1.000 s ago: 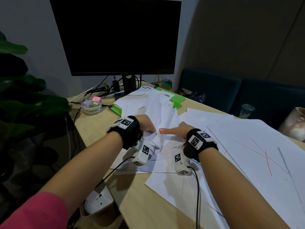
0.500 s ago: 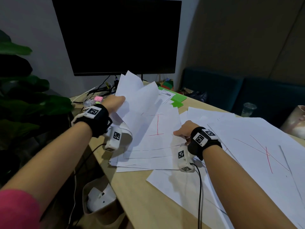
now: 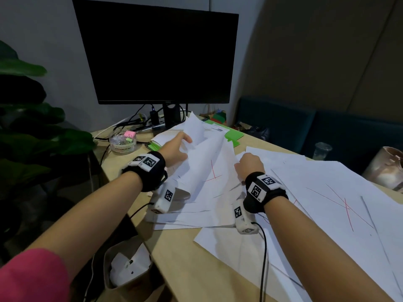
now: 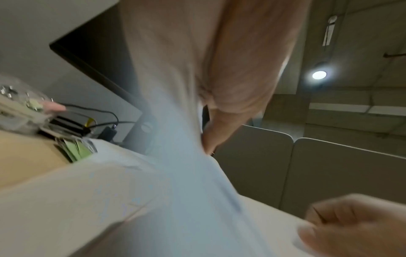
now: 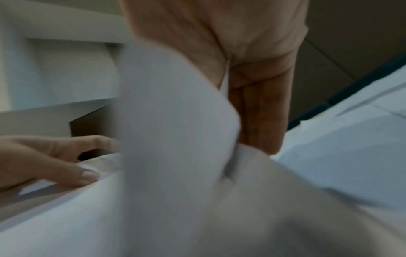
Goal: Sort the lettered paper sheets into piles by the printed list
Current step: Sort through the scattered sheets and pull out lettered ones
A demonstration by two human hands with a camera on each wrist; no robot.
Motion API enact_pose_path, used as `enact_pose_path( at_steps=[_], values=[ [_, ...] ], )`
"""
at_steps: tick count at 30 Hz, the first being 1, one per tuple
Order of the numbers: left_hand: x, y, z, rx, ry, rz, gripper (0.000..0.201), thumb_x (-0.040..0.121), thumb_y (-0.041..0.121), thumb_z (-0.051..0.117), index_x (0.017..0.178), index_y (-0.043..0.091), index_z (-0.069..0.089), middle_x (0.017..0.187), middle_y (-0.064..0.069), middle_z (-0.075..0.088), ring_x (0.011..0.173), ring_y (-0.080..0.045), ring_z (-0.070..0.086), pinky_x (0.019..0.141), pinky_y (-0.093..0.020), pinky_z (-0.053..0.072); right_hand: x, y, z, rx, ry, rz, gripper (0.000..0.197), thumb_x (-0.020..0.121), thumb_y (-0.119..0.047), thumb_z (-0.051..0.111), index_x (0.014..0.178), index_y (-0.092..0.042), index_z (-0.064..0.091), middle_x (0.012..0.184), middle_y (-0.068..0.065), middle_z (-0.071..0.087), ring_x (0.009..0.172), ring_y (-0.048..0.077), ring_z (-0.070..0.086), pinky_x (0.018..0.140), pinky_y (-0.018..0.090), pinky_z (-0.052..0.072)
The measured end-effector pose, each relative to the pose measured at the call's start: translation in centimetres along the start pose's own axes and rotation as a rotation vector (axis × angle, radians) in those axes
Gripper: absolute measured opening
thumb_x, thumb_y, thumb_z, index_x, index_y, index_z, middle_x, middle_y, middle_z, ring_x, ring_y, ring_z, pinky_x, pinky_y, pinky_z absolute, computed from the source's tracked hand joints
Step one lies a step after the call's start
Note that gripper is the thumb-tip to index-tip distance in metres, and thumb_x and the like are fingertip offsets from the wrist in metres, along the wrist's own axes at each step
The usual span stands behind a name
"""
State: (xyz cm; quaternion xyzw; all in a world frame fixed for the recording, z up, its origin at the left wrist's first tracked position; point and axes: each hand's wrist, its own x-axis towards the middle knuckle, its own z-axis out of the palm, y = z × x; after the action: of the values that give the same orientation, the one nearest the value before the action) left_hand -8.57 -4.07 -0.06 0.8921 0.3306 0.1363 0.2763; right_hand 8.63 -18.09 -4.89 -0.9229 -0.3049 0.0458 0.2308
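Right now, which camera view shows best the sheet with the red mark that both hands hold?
The head view: the sheet with the red mark is sharp, between the left hand and right hand. Both wrist views show only blurred white paper, without any mark.

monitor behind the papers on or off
It looks off: the monitor screen is uniformly black in the head view, with no image or glow showing.

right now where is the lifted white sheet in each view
head: the lifted white sheet rises at centre, just below the monitor, held by the left hand.
left wrist: blurred white band down the middle, under the fingers.
right wrist: blurred pale sheet at centre, beside the right hand.
shared landmark: the monitor's dark edge, also upper left in the left wrist view.
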Motion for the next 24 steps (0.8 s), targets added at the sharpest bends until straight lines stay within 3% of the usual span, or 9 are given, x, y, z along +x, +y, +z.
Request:
enact_pose_path(
  at_steps=[4, 8, 11, 13, 15, 16, 18, 21, 24],
  values=[
    [0.7, 0.1, 2.2, -0.143, -0.097, -0.063, 0.028, 0.088, -0.003, 0.053, 0.101, 0.012, 0.073, 0.116, -0.008, 0.065, 0.104, -0.022, 0.060, 0.086, -0.023, 0.047, -1.2, -1.4, -0.3, -0.074, 0.077, -0.059, 0.025, 0.092, -0.020, 0.047, 0.106, -0.007, 0.063, 0.117, 0.012, 0.054, 0.111, 0.033, 0.052, 0.082, 0.034, 0.045],
    [0.8, 0.8, 4.0, -0.442, -0.152, -0.275, 0.025, 0.087, 0.012, 0.061, 0.102, -0.007, 0.067, 0.099, -0.011, 0.068, 0.102, -0.024, 0.055, 0.074, -0.028, 0.043, -2.6, -3.0, -0.1, 0.203, -0.111, -0.240, 0.019, 0.087, -0.015, 0.053, 0.078, -0.006, 0.067, 0.073, 0.005, 0.061, 0.078, 0.027, 0.061, 0.061, 0.024, 0.043],
    [0.8, 1.3, 4.5, -0.629, -0.186, -0.365, 0.051, 0.095, 0.040, 0.050, 0.130, 0.003, 0.051, 0.118, -0.017, 0.060, 0.119, -0.034, 0.053, 0.093, -0.036, 0.045, -4.1, -3.9, 0.2, 0.320, -0.278, -0.353, 0.020, 0.089, -0.018, 0.057, 0.080, -0.010, 0.072, 0.064, -0.002, 0.060, 0.057, 0.013, 0.054, 0.049, 0.017, 0.038],
    [1.1, 1.2, 4.5, -0.542, -0.160, -0.371, 0.051, 0.089, 0.036, 0.062, 0.123, -0.002, 0.054, 0.098, -0.017, 0.063, 0.086, -0.032, 0.067, 0.077, -0.032, 0.055, -4.6, -4.1, 0.5, 0.297, -0.355, -0.405, 0.022, 0.091, -0.026, 0.058, 0.087, -0.014, 0.075, 0.072, 0.005, 0.068, 0.059, 0.013, 0.059, 0.050, 0.016, 0.038],
    [0.9, 1.1, 4.0, -0.330, -0.119, -0.358, 0.022, 0.088, 0.020, 0.063, 0.082, -0.001, 0.060, 0.066, -0.009, 0.057, 0.049, -0.019, 0.050, 0.040, -0.016, 0.038, -4.9, -3.9, 0.4, 0.359, -0.440, -0.349, 0.030, 0.091, -0.042, 0.056, 0.090, -0.018, 0.074, 0.080, 0.006, 0.072, 0.064, 0.013, 0.061, 0.054, 0.018, 0.041],
    [1.0, 0.9, 3.7, -0.269, -0.093, -0.357, 0.024, 0.088, 0.016, 0.063, 0.069, 0.004, 0.055, 0.060, -0.006, 0.053, 0.046, -0.016, 0.043, 0.034, -0.015, 0.029, -4.8, -3.8, 0.2, 0.399, -0.454, -0.279, 0.038, 0.090, -0.050, 0.053, 0.092, -0.017, 0.073, 0.079, 0.004, 0.071, 0.066, 0.013, 0.060, 0.058, 0.021, 0.043],
    [1.0, 0.3, 2.4, -0.239, -0.087, -0.356, 0.030, 0.087, 0.015, 0.065, 0.063, 0.010, 0.049, 0.061, -0.004, 0.049, 0.050, -0.014, 0.043, 0.036, -0.016, 0.031, -4.1, -3.1, -0.2, 0.398, -0.398, -0.144, 0.047, 0.091, -0.052, 0.049, 0.094, -0.010, 0.070, 0.081, 0.004, 0.068, 0.069, 0.018, 0.058, 0.063, 0.026, 0.045],
    [1.0, -0.9, -0.3, -0.271, -0.082, -0.323, 0.023, 0.078, 0.021, 0.076, 0.080, 0.001, 0.064, 0.082, -0.010, 0.065, 0.073, -0.022, 0.060, 0.065, -0.024, 0.046, -3.0, -1.1, -0.9, 0.064, -0.267, -0.058, 0.030, 0.086, -0.036, 0.060, 0.077, -0.007, 0.060, 0.082, 0.008, 0.064, 0.074, 0.025, 0.059, 0.061, 0.027, 0.045],
    [0.9, -1.9, -2.9, -0.312, -0.072, -0.317, 0.040, 0.071, 0.018, 0.079, 0.099, -0.008, 0.067, 0.087, -0.020, 0.067, 0.063, -0.026, 0.058, 0.059, -0.030, 0.043, -2.8, 0.6, -1.1, -0.056, -0.375, 0.011, 0.027, 0.077, -0.028, 0.069, 0.064, -0.011, 0.052, 0.072, 0.006, 0.060, 0.073, 0.026, 0.061, 0.058, 0.024, 0.044]
  ],
)
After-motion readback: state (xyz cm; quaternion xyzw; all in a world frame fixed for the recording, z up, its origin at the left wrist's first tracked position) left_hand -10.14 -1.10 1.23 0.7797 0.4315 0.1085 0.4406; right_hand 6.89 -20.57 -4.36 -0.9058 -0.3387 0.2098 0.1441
